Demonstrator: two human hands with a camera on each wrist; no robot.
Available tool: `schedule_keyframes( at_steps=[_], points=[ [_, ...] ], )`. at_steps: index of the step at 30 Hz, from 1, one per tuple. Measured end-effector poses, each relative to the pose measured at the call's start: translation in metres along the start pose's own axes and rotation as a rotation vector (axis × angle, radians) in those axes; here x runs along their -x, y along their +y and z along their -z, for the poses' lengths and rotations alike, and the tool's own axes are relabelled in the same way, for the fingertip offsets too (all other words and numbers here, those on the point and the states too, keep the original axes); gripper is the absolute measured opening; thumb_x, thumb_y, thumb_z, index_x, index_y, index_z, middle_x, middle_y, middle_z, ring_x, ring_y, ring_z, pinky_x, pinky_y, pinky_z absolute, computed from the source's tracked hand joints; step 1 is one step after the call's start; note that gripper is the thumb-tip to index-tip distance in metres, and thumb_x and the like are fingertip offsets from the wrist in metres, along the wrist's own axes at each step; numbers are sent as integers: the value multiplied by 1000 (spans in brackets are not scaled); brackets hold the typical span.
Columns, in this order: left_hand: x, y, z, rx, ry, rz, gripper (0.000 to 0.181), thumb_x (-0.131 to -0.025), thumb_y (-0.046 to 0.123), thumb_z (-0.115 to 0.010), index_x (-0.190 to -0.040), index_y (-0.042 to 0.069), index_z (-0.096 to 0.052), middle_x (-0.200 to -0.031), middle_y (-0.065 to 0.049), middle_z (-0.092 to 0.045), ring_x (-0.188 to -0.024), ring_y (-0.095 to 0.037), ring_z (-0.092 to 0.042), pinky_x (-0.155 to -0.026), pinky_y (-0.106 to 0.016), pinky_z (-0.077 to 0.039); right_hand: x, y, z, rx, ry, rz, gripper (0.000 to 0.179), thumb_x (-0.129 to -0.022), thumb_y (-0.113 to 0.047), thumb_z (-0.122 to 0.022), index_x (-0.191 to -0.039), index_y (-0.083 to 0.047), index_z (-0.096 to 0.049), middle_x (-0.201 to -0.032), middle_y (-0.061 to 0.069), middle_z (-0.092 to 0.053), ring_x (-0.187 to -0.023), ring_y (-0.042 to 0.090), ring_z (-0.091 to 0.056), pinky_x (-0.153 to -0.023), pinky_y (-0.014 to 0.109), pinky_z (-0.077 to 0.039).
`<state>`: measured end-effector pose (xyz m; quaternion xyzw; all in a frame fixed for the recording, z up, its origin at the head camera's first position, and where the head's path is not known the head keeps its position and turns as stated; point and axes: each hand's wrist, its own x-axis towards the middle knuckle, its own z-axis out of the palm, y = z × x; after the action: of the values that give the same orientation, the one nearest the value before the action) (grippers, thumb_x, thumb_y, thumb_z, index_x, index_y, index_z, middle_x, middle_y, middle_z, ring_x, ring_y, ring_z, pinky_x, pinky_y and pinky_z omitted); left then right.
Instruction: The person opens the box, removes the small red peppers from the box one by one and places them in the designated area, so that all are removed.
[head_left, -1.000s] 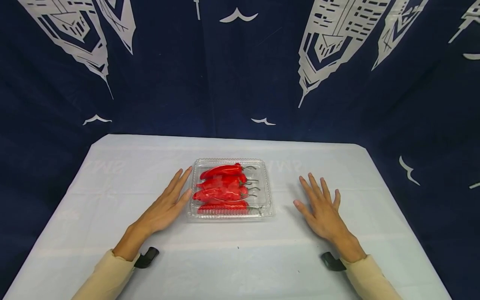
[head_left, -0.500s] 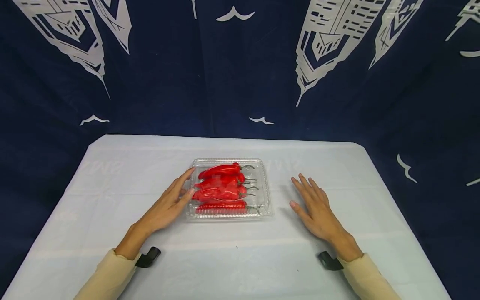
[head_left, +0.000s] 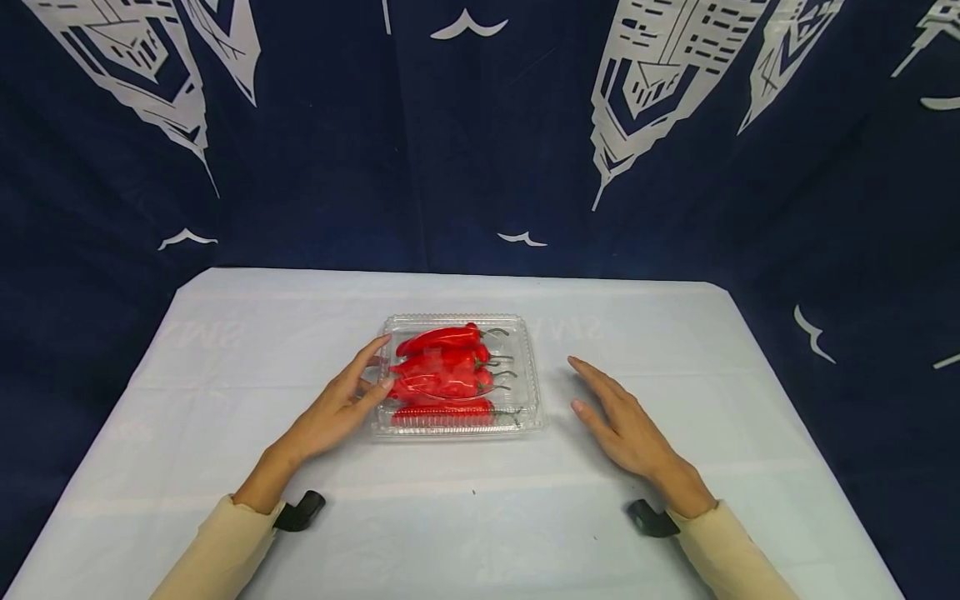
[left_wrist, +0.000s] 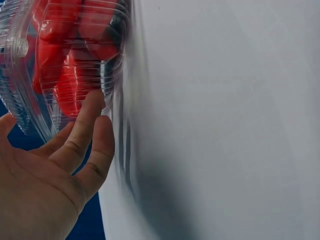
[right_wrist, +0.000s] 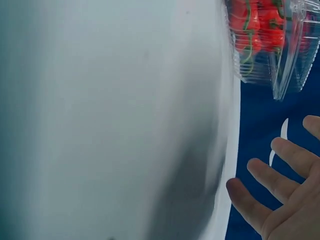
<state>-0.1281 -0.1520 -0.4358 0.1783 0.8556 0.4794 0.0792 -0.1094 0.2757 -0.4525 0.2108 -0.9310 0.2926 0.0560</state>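
A clear plastic clamshell box [head_left: 528, 396] holds several red peppers [head_left: 442, 340] with green stems. My left hand [head_left: 335, 414] is at the box's left side, its thumb and index fingertip overlapping the rim in the head view. The left wrist view shows the fingertips [left_wrist: 94, 100] right at the ribbed side wall, with the fingers extended. My right hand [head_left: 635, 435] hovers off to the right of the box, fingers extended and apart from it. From the right wrist, the stem end of the box [right_wrist: 260, 55] shows beyond spread fingers [right_wrist: 295, 155].
The box lies on a white-covered table [head_left: 480, 542] with a straight far edge. Behind the table hangs a dark blue curtain [head_left: 480, 150] with white printed shapes. Dark wrist cameras [head_left: 300, 511] sit by both cream sleeves [head_left: 225, 550].
My left hand has moved slightly right onto the box's left edge, its fingers bending a little. The right hand has moved left toward the box and turned sideways. The box stays put.
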Motion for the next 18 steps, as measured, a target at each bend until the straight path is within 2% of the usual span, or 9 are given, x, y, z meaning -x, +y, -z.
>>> schedule_keyframes(
  at_steps=[5, 9, 12, 14, 18],
  points=[
    [-2, -1, -1, 13, -4, 7, 67, -102, 35, -55, -159, 36, -20, -151, -18, -39, -97, -21, -64, -82, -39, -51, -3, -3, -1, -103, 6, 44, 59, -103, -19, -54, -158, -19, -32, -156, 7, -44, -136, 32, -50, -107, 52, -43],
    [-2, 0, -1, 21, -7, 17, 67, -102, 34, -55, -159, 40, -19, -151, -18, -40, -99, -22, -65, -86, -41, -52, -5, -7, -3, -211, -8, 47, 57, -104, -14, -52, -157, -21, -31, -153, 11, -47, -132, 31, -55, -103, 43, -48],
    [-2, 0, -1, 23, -9, 25, 67, -102, 35, -54, -159, 36, -19, -151, -18, -40, -100, -22, -65, -88, -43, -52, -7, -9, -5, -351, -29, 26, 57, -105, -12, -50, -157, -24, -31, -150, 16, -49, -130, 33, -56, -102, 32, -50],
    [-1, 0, -1, 23, -11, 28, 67, -102, 35, -54, -159, 36, -19, -150, -17, -40, -100, -23, -65, -88, -43, -52, -9, -11, -6, -469, -48, 8, 56, -105, -10, -48, -157, -23, -30, -150, 19, -49, -131, 36, -55, -100, 30, -51],
    [-1, 0, 0, 24, -10, 26, 66, -103, 36, -53, -158, 41, -19, -150, -17, -41, -99, -22, -65, -87, -41, -51, -12, -14, -6, -667, -84, -25, 53, -106, -9, -45, -157, -17, -31, -151, 26, -44, -131, 35, -54, -97, 37, -54]
  ],
)
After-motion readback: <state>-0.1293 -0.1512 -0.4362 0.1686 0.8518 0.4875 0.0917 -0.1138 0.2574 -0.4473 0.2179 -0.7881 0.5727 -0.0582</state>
